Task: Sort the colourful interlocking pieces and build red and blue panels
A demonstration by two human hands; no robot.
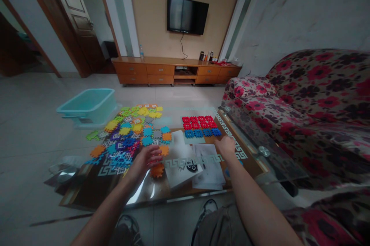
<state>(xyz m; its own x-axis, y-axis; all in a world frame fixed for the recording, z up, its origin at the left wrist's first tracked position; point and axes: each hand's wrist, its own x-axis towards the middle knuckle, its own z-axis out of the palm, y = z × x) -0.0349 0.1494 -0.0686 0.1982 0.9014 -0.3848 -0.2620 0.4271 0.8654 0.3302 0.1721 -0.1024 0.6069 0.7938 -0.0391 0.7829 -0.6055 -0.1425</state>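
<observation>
My left hand hovers at the right edge of a heap of colourful interlocking plastic tiles, its fingers stretched and slightly apart. Orange tiles lie beside and below those fingers. On the right, my right hand is just below the end of a row of blue tiles; its fingers are bent and mostly hidden, so I cannot see whether it grips anything. Red tiles sit in neat rows directly behind the blue ones.
The glass-topped table holds a white box and paper sheets. A turquoise tub stands beyond the table's left side. A flowered sofa is at the right, a low cabinet against the far wall.
</observation>
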